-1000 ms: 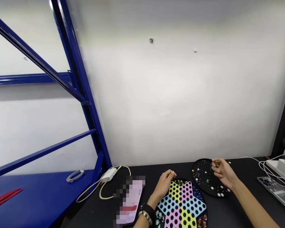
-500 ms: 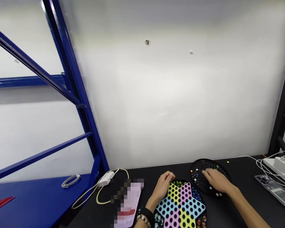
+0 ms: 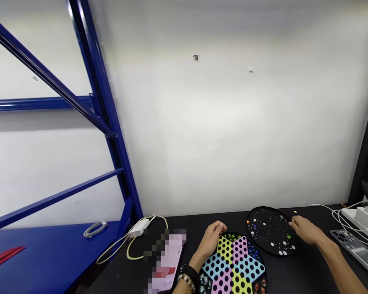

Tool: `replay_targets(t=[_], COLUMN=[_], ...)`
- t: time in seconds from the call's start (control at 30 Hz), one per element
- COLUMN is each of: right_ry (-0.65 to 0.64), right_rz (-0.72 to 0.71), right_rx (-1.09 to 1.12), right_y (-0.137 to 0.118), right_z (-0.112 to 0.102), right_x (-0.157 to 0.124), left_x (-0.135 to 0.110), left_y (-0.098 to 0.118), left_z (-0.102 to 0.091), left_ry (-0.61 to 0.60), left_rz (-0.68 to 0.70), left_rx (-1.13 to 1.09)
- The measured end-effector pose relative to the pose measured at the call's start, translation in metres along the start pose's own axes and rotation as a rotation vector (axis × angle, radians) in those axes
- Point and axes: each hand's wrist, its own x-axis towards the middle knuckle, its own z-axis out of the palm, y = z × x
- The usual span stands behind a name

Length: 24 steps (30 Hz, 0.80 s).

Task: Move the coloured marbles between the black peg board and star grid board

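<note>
The right hand (image 3: 306, 230) is moving away from the middle of the round black board (image 3: 270, 212) and is now just beside its right edge, low in the frame on the right. White, blue and green marbles (image 3: 272, 243) are sitting in the board's holes. The right fingers are close together and a bit curled, so the grip is narrow, but I cannot tell if they are holding a marble. The left hand (image 3: 210, 245) is resting on the top edge of the bright star board (image 3: 233, 265), at the bottom middle of the frame. It is curled too, and I cannot tell if it is holding anything. A tiny yellow bead (image 3: 295, 212) is lying on the table (image 3: 294, 271) just past the black board.
</note>
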Motion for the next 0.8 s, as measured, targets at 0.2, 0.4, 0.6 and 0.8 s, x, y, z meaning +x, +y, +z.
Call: replay_targets(t=[0.2,0.4,0.6,0.8], right_ry=[-0.213,-0.083,-0.012,0.070], right_rz=[-0.001,0.026,0.129,0.173], right_rx=[-0.055,0.636,1.336,0.269], right_y=[-0.009,-0.030,-0.018,-0.006], right_z=[0.015,0.003,-0.009,0.023], right_x=[-0.003,0.003,0.015,0.033], left_x=[0.001,-0.002,-0.003,-0.001], left_y=[-0.003,0.001,0.000,-0.004], left_z=[0.000,-0.001,-0.002,0.000], left_ry=[-0.003,-0.001,0.001,0.030], left_rz=[0.003,0.003,0.000,0.000], left_rx=[0.003,-0.015,-0.045,-0.080])
